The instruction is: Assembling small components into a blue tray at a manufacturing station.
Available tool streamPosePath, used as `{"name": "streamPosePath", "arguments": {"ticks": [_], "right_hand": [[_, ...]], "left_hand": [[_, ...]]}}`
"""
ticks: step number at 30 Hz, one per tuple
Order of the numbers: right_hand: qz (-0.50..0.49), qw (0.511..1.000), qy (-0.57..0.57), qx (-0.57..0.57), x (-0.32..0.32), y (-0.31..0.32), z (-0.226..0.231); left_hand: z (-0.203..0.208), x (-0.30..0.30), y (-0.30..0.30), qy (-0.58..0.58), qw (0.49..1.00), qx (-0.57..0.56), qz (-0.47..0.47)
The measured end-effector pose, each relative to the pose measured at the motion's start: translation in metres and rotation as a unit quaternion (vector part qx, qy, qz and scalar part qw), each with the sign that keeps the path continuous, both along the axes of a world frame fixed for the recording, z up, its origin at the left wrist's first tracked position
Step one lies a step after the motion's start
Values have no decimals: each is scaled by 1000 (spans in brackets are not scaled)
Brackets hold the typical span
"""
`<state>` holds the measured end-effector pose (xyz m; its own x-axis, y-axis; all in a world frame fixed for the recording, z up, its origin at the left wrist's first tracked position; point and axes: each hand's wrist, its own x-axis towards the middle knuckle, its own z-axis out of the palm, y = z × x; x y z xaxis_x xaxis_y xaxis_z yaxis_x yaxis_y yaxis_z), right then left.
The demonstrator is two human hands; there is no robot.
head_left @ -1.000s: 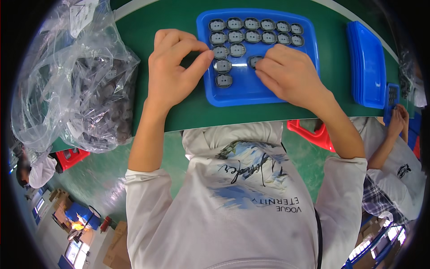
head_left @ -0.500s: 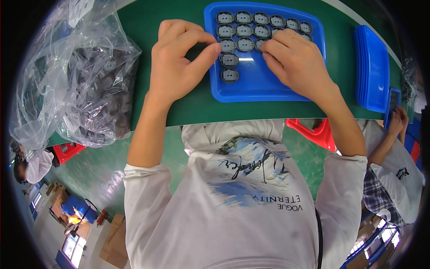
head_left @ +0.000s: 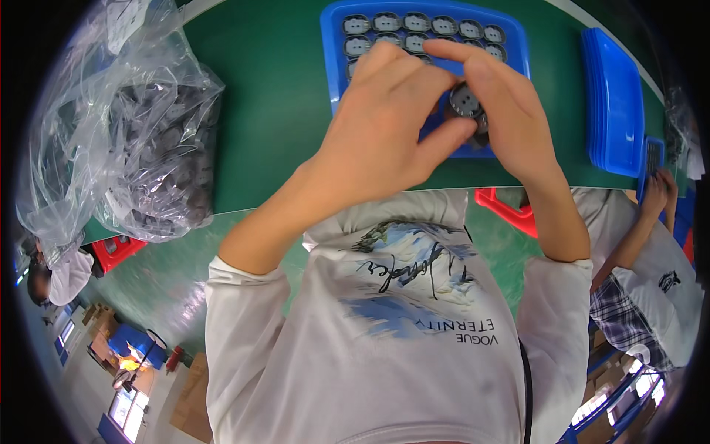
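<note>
Hands (head_left: 388, 118) (head_left: 512, 111), two, meet around at least two dark parts (head_left: 465, 101).

At the middle, a bit toward 1 o'clock, the left hand (head_left: 392, 126) and right hand (head_left: 510, 111) meet with a dark round piece (head_left: 466, 101) between them. Behind them, a blue tray (head_left: 334, 87) holds rows of gray pieces (head_left: 416, 22). A big clear bag (head_left: 166, 140) full of pieces sits at 10 o'clock. A stack of blue trays (head_left: 617, 103) is at 2 o'clock. At 3 o'clock, another person's hands (head_left: 657, 194) touch a small tray (head_left: 651, 159).
</note>
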<state>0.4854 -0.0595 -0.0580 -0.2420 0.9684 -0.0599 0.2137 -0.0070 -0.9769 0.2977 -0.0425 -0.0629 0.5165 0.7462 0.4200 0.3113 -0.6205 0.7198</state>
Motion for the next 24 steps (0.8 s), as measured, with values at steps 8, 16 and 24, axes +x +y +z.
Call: {"name": "streamPosePath", "arguments": {"ticks": [8, 16, 24], "right_hand": [[24, 993, -71, -88, 39, -6, 15], [124, 901, -311, 276, 38, 4, -28], [26, 975, -215, 49, 66, 13, -10]], "left_hand": [[-14, 17, -3, 66, 996, 52, 7], [-12, 16, -2, 202, 976, 74, -28], [-5, 11, 25, 187, 967, 119, -129]]}}
